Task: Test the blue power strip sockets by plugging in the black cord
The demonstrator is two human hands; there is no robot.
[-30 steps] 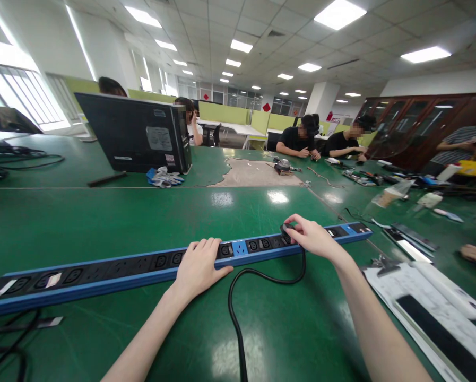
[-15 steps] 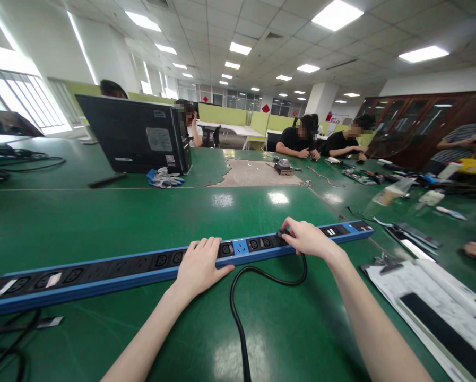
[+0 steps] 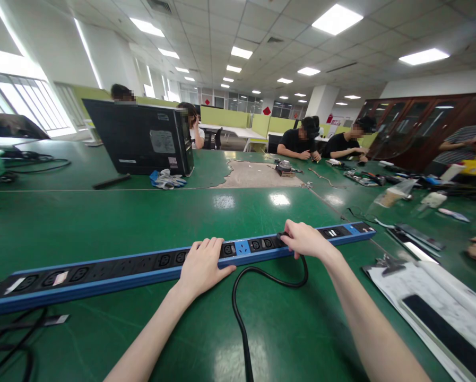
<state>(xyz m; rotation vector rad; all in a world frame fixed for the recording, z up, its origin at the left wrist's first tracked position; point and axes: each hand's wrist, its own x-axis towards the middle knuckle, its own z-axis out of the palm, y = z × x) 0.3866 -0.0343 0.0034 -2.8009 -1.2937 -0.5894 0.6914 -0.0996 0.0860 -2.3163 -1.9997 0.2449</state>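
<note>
A long blue-and-black power strip (image 3: 142, 263) with several sockets lies across the green table. My left hand (image 3: 202, 266) grips its middle, fingers over the top and far side, thumb along the near edge. Farther right, the fingers of my right hand (image 3: 303, 239) are closed around a black plug (image 3: 280, 239) at one of the sockets. How deep the plug sits is hidden by the fingers. From beneath that hand a black power cord (image 3: 238, 307) loops over the table and runs toward me. A blue socket (image 3: 242, 248) shows between both hands.
A black computer case (image 3: 142, 138) stands behind on the left, gloves (image 3: 168, 179) beside it. At right lie a clipboard (image 3: 397, 281) with papers and a phone (image 3: 444, 329). Dark cables (image 3: 26, 339) are at lower left. Several people sit or stand around the table.
The whole view has shifted slightly, so things appear a little farther right. Both hands keep their places on the strip and the plug.
</note>
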